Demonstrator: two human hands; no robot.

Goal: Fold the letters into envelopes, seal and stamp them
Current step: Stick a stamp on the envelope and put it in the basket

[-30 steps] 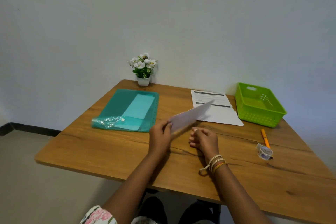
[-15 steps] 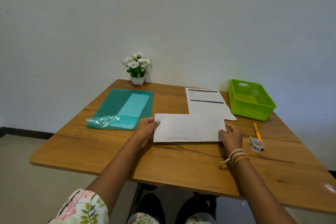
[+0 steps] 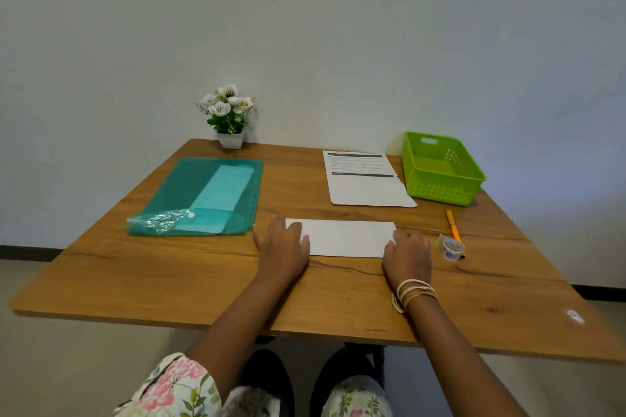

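Lying flat on the wooden bench [image 3: 169,281], a white envelope [image 3: 345,238] sits near the front-centre w/ a hand at each end. Left hand [image 3: 283,249] rests palm-down on the left end, fingers [image 3: 298,230] straight & relaxed, pressing the paper, not gripping. Right hand [image 3: 408,254] sits at the right end, fingers loosely bent over the corner; can't tell if they pinch the edge or just rest on it. Right wrist has several thin bands [image 3: 415,293].

Behind the envelope, a printed letter sheet [image 3: 366,184] lies flat, apart from it. Just right of the sheet: green plastic basket [image 3: 443,176], touching or nearly touching the sheet's corner. Orange pen [image 3: 452,225] lies right of the envelope, w/ a small tape roll [image 3: 452,247] at its near end. Left side: teal plastic folder [image 3: 203,199] w/ a lighter sheet inside. Small white pot of white flowers [image 3: 228,116] stands at the back edge by the wall.
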